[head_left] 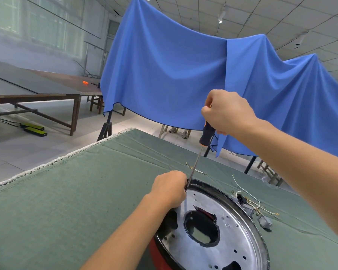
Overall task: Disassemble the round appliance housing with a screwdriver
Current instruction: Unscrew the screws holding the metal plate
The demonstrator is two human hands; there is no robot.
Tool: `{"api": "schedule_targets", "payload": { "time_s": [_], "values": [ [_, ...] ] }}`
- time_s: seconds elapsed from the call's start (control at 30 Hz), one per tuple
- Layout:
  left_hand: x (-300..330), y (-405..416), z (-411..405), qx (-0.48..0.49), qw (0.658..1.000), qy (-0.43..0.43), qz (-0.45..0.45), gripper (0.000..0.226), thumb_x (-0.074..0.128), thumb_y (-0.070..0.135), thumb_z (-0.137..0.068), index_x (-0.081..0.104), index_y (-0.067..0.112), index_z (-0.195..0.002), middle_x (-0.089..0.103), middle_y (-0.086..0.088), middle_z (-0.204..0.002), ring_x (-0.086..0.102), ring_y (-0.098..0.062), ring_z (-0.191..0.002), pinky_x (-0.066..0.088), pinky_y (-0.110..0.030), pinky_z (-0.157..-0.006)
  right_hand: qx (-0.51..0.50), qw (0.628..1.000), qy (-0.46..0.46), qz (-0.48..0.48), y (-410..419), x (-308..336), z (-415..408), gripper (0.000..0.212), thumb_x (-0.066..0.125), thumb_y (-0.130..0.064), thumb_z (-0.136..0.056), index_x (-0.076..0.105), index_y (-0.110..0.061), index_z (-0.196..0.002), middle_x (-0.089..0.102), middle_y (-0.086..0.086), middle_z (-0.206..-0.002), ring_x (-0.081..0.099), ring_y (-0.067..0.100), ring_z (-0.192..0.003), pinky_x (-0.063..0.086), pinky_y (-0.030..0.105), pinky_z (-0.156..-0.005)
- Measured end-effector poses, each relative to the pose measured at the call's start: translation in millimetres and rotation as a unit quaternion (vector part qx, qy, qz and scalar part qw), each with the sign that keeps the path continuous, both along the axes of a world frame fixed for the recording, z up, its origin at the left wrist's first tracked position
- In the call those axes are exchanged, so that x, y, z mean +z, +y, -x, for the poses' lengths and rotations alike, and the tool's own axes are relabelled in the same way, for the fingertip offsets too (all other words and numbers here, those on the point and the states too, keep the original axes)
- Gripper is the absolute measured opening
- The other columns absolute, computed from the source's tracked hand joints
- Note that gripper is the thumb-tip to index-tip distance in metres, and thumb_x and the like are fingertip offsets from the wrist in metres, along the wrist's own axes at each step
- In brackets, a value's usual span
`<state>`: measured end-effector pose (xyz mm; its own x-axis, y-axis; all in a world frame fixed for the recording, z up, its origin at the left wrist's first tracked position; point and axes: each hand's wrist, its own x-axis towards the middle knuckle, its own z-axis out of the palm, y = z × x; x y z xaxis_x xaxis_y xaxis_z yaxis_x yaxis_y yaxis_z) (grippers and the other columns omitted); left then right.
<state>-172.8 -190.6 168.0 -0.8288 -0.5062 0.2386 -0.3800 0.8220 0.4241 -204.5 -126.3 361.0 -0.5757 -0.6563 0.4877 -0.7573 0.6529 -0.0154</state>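
Item, as I see it: round housing (213, 227), lower centre on the bench (66, 191), cut off below. Right hand (226, 112) grips screwdriver (206, 135); tip hidden behind left hand (170, 188), whose fingers curl over the rim.

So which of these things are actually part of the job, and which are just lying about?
In use:
screwdriver, gripped by the right hand
housing, steadied at its rim by the left hand

Lying about:
loose wires
small grey parts
blue cloth
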Motion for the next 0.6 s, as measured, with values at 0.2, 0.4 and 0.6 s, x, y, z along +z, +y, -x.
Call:
{"api": "schedule_targets", "payload": {
  "time_s": [0.2,0.4,0.6],
  "values": [
    [-0.5,0.2,0.7,-0.003,1.000,0.011,0.003,0.027,0.049,0.011,-0.086,0.061,0.015,-0.110,0.062,-0.007,-0.113,0.058,-0.030,-0.099,0.044,-0.036,-0.080,-0.026,0.997,-0.066,-0.008,5.1,7.9,-1.7,0.019,0.053,-0.031,-0.075,0.055,-0.020,-0.090,0.070,0.000,-0.083,0.067,0.022,-0.080,0.053,0.036,-0.079],
    [-0.8,-0.4,1.3,0.000,1.000,0.009,0.005,0.026,0.048,0.010,-0.086,0.062,0.014,-0.107,0.063,-0.007,-0.110,0.058,-0.031,-0.098,0.044,-0.037,-0.079,-0.012,0.999,0.032,0.020,1.5,-3.4,6.2,0.023,0.048,-0.032,-0.091,0.058,-0.011,-0.092,0.068,0.008,-0.083,0.066,0.032,-0.077,0.049,0.032,-0.070],
    [-1.5,-0.5,1.7,-0.001,1.000,0.015,0.005,0.026,0.047,0.009,-0.086,0.062,0.014,-0.107,0.062,-0.007,-0.110,0.058,-0.030,-0.098,0.044,-0.036,-0.079,-0.014,0.991,-0.135,-0.017,0.4,15.3,0.5,0.027,0.048,-0.024,-0.077,0.062,-0.009,-0.095,0.073,0.007,-0.074,0.072,0.024,-0.069,0.059,0.036,-0.070]
  ]
}}
